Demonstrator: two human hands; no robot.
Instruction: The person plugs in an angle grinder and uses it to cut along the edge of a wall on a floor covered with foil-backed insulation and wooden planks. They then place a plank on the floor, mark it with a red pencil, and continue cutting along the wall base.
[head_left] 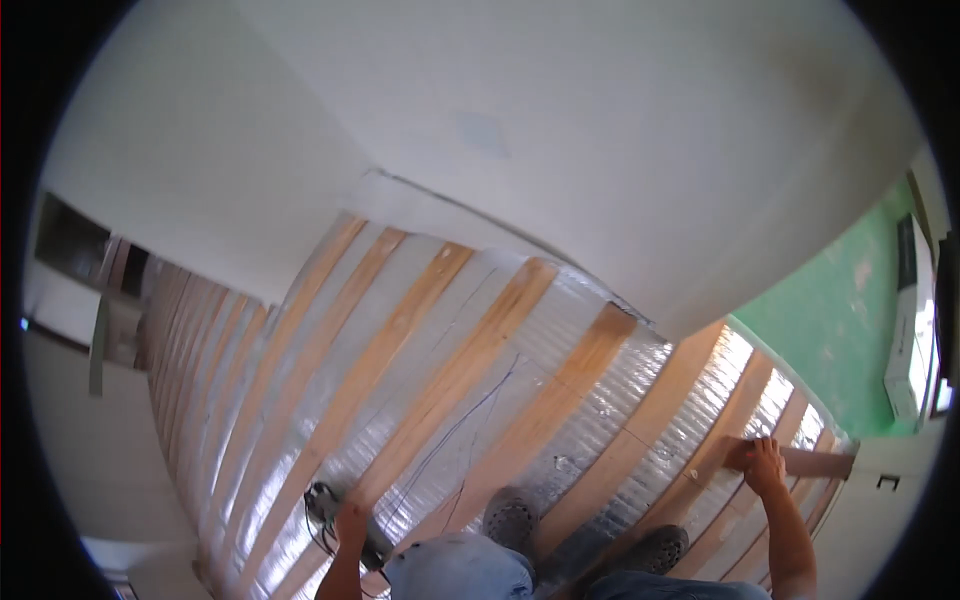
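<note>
At the lower left, my left hand (350, 525) is closed round a dark grey-green power tool (376, 546) with a thin black cord. Its exact kind I cannot make out. The tool is low over the floor strips, close to my left knee. To the right, my right hand (765, 468) grips a short reddish-brown wooden board (815, 463), with its fingers over the top of it. The board's right end meets the white wall (895, 470), and its left end lies across the wooden strips.
Long wooden strips (400, 340) run in rows over silvery foil sheeting (640, 360). Thin dark wires (440, 450) lie between two strips. White walls (640, 180) meet at a corner ahead. A green wall (835, 310) and a white box (908, 340) are at right. My shoes (510, 518) stand among the strips.
</note>
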